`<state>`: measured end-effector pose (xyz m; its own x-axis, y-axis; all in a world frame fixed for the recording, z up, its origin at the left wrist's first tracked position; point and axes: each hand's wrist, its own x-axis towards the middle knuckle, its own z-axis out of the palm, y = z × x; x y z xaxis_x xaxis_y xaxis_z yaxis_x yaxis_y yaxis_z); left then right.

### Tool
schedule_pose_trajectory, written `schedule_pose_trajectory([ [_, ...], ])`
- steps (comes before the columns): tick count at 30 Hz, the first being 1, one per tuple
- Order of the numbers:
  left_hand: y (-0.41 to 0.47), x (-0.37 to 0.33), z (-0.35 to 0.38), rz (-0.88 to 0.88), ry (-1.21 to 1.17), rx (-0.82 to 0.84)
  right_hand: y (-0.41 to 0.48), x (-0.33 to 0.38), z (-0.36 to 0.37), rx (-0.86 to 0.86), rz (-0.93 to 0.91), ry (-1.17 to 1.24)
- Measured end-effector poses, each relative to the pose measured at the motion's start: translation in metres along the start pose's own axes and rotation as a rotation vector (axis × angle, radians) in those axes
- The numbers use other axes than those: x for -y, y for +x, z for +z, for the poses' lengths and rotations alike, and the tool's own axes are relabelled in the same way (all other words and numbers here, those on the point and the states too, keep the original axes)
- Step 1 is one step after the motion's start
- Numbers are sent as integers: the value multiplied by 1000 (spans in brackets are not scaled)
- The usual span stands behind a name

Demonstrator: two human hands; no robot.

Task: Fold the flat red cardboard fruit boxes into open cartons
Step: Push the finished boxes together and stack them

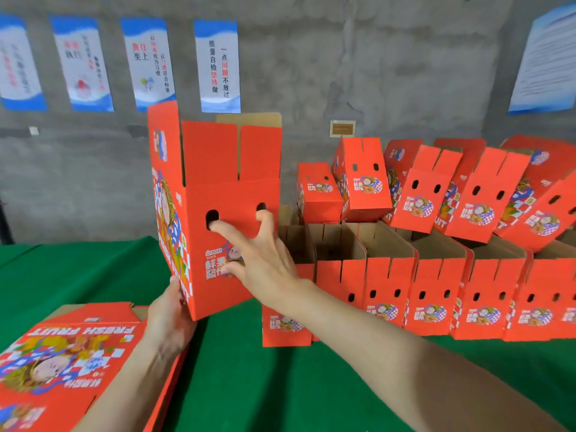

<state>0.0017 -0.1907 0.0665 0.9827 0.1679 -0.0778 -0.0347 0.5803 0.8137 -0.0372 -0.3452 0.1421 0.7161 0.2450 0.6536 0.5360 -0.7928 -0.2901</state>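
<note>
A folded red fruit carton (199,188) stands raised above the green table, its top flaps upright and open. My right hand (258,254) rests on its front face, with the index and another fingertip poked into the two dark finger holes. My left hand (170,310) grips the carton's lower left corner from below. A stack of flat red boxes (62,353) printed "FRESH FRUIT" lies at the near left, partly under my left forearm.
A row of finished open cartons (436,288) lines the right of the green table (265,385), with more cartons (420,188) tipped on top of them. A grey concrete wall with hanging posters (218,67) stands behind.
</note>
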Motion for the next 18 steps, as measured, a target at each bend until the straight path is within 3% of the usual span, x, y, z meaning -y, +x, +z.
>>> schedule_pose_trajectory([
  [6, 39, -5, 22, 98, 211, 119, 59, -38, 11, -8, 47, -20],
  [14, 145, 21, 105, 109, 431, 212, 150, -148, 33, -105, 230, -33],
  [18, 190, 48, 135, 216, 709, 309, 189, -203, 49, -136, 332, -43],
])
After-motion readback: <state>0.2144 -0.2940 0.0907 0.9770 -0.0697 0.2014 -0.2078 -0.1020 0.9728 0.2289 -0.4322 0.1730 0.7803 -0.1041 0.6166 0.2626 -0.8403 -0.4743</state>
